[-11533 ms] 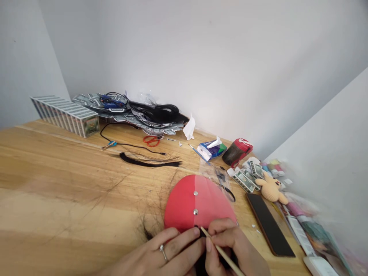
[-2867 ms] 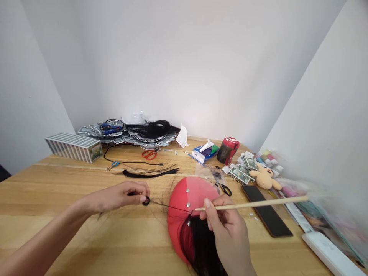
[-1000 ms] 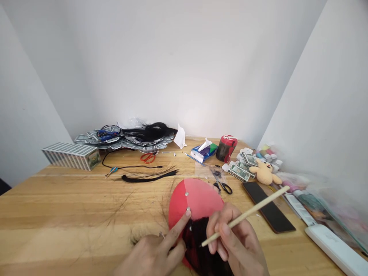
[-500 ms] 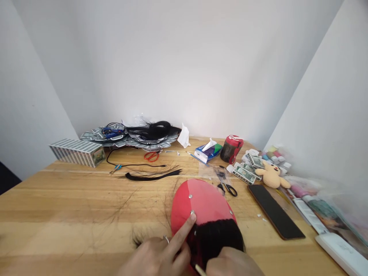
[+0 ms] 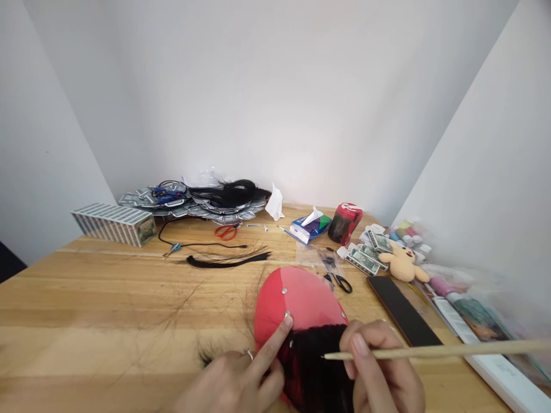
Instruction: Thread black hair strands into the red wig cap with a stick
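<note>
A red dome-shaped wig head (image 5: 266,321) sits at the bottom middle, with a paler pink panel on top and silver pin heads along the panel's edges. Dense black hair (image 5: 310,367) covers its near part. My left hand (image 5: 245,378), wearing a ring, lies against the wig head's left side; its index finger stretches onto a pin, and the other fingers are curled in. In my right hand (image 5: 383,367) is a thin wooden-handled needle (image 5: 447,350), pinched between thumb and fingers. Its fine metal tip points left, over the hair.
Beyond the wig head lie a black hair strand (image 5: 228,261), orange-handled scissors (image 5: 226,232) and black scissors (image 5: 342,283). A phone (image 5: 402,310), plush toy (image 5: 403,263) and white device (image 5: 508,378) are right. Tissues (image 5: 310,225) and a dark red-lidded jar (image 5: 345,223) stand behind.
My right hand has risen and moved right from low over the hair, bringing the needle fully into sight. My left hand stays with its index finger on the pin.
</note>
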The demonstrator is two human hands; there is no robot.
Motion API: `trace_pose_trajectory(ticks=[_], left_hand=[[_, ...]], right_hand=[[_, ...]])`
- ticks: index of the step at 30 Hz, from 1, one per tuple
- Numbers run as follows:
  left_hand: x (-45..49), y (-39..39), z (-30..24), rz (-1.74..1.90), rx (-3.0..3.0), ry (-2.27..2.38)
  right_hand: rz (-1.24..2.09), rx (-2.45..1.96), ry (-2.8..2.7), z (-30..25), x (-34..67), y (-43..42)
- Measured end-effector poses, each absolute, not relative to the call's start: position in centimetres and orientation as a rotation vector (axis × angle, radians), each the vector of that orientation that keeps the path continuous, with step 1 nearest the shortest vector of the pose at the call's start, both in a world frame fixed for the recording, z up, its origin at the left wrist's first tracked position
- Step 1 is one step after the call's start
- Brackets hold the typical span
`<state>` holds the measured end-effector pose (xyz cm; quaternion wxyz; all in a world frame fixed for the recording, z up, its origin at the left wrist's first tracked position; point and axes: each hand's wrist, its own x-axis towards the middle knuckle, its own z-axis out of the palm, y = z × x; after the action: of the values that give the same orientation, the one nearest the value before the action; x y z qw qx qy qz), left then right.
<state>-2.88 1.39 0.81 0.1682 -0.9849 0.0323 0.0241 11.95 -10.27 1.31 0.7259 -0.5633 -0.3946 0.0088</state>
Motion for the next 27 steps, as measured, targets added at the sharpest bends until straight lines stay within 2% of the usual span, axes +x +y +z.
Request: trace_pose_trajectory(ticks=[4, 8, 16, 27], left_hand=[[-3.0, 1.3, 0.7, 0.002, -2.821, 0.094], [-3.2, 1.3, 0.4, -0.066, -2.807, 0.08], [-3.2, 1.5, -0.4, -0.149, -2.841, 0.074], [-3.1, 1.5, 0.3, -0.038, -2.834, 0.078]], right_hand=[[-0.245, -1.212, -0.788, 1.3, 12.1, -9.9], [-0.471, -1.254, -1.017, 0.9, 13.1, -9.7], [-0.662, -1.652, -1.577, 2.2, 14.6, -9.5], [-0.679, -1.525, -1.626, 2.1, 13.2, -9.3]])
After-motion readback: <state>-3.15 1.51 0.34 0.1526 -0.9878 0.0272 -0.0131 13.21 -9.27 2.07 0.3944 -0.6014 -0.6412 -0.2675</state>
